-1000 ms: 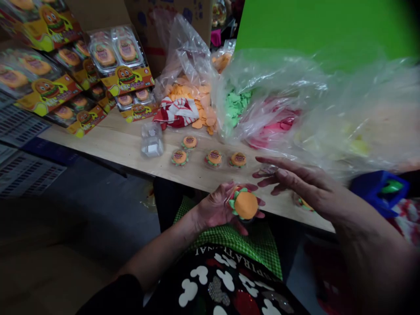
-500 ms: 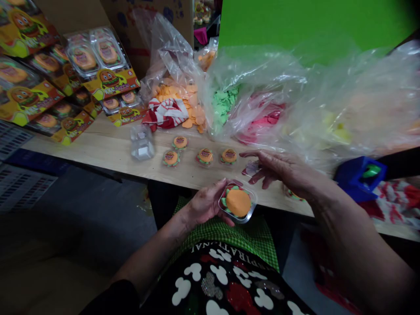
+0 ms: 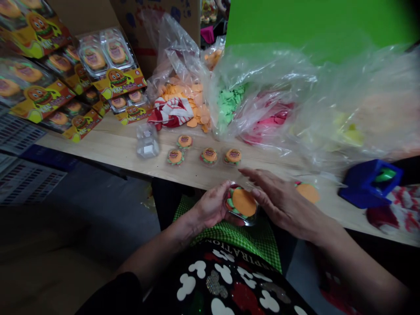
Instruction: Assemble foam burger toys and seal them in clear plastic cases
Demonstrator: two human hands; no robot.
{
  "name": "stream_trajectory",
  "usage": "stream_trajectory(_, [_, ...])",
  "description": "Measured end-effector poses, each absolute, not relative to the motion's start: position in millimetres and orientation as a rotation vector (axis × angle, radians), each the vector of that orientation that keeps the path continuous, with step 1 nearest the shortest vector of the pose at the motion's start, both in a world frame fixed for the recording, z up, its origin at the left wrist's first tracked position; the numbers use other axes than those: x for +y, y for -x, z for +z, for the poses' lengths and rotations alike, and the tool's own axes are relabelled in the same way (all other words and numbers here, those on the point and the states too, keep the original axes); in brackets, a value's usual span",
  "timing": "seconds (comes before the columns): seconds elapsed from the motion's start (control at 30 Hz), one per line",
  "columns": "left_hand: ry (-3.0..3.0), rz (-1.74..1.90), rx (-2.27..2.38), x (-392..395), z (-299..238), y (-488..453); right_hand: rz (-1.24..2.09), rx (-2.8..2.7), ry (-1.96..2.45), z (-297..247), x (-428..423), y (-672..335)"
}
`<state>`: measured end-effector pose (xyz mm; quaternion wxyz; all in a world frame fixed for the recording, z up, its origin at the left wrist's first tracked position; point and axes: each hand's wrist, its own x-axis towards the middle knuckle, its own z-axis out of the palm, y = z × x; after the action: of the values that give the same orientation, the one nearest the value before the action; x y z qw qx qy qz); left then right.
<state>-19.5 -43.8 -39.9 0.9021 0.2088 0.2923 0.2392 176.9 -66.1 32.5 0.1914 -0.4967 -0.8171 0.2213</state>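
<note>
My left hand (image 3: 213, 204) is closed around a small clear plastic box (image 3: 250, 221). Inside the box lies a burger-shaped piece (image 3: 243, 202) with an orange top and green and red layers. Close against the box's right side is my right hand (image 3: 277, 201), its fingers stretched out and nothing visible in its grasp; whether it presses on the box's edge I cannot tell. On the table in front sit several small burger packs (image 3: 209, 155) with printed orange tops. Another orange round (image 3: 307, 191) lies right of my right hand, partly hidden.
Behind the packs are clear bags holding orange pieces (image 3: 200, 111), green pieces (image 3: 231, 103) and pink pieces (image 3: 272, 116). An unfilled clear clamshell (image 3: 147, 141) stands left. Boxed burger displays (image 3: 116, 81) are stacked at far left. A blue tape dispenser (image 3: 364, 183) stands right, beside a red-white cloth (image 3: 402, 205).
My right hand has come down and closer to the box in my left hand. The orange round at right now shows more fully. The view has shifted slightly.
</note>
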Motion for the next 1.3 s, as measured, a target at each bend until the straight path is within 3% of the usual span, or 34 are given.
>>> stream_trajectory(0.23, [-0.367, 0.547, 0.624, -34, -44, 13, 0.102, -2.475, 1.220, -5, -81, -156])
stream_trajectory(0.33, [-0.425, 0.585, 0.563, -33, -36, 13, 0.082, -2.481, 1.216, -14, -88, -149])
stream_trajectory(0.6, [-0.818, 0.583, 0.717, -49, -26, 21, 0.902, -1.884, 1.484, 2, -72, -182])
stream_trajectory(0.77, [-1.042, 0.523, 0.681, -56, -44, 32, 1.280, -2.087, 1.490, 6, -59, -189])
stream_trajectory(1.03, [-1.186, 0.342, 0.764, -72, -85, 47, 1.517, -2.278, 1.362, -53, -72, -178])
stream_trajectory(1.3, [-1.129, 0.374, 0.758, -76, -85, 48, 1.574, -2.241, 1.382, -57, -84, -163])
